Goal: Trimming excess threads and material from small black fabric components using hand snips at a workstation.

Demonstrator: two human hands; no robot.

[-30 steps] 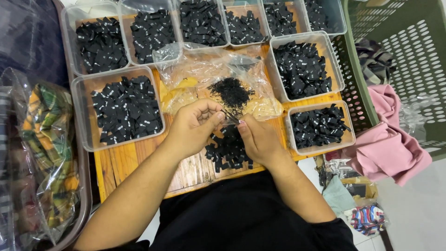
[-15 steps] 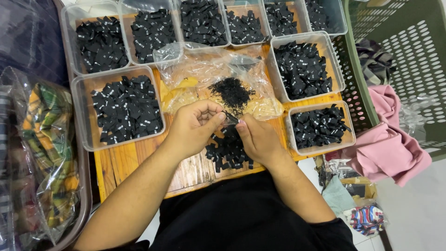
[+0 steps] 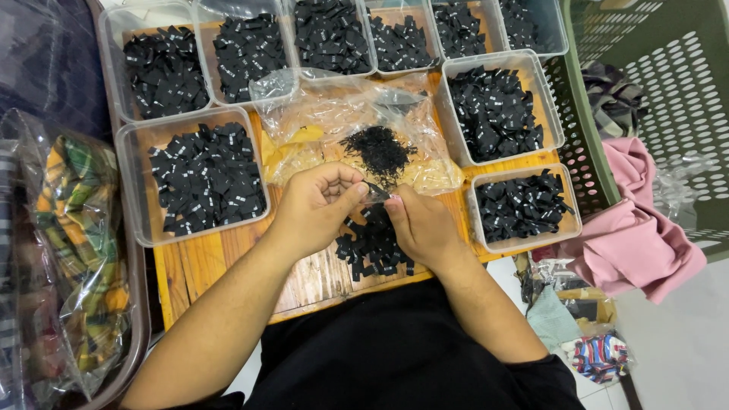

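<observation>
Left hand (image 3: 315,206) and right hand (image 3: 419,225) meet over wooden tabletop (image 3: 190,266), fingers of both pinched together on 1 small black label (image 3: 374,189), loose label pile (image 3: 373,243) just below, clear bins (image 3: 199,173) of black labels around, plastic bag (image 3: 357,137) behind.
</observation>
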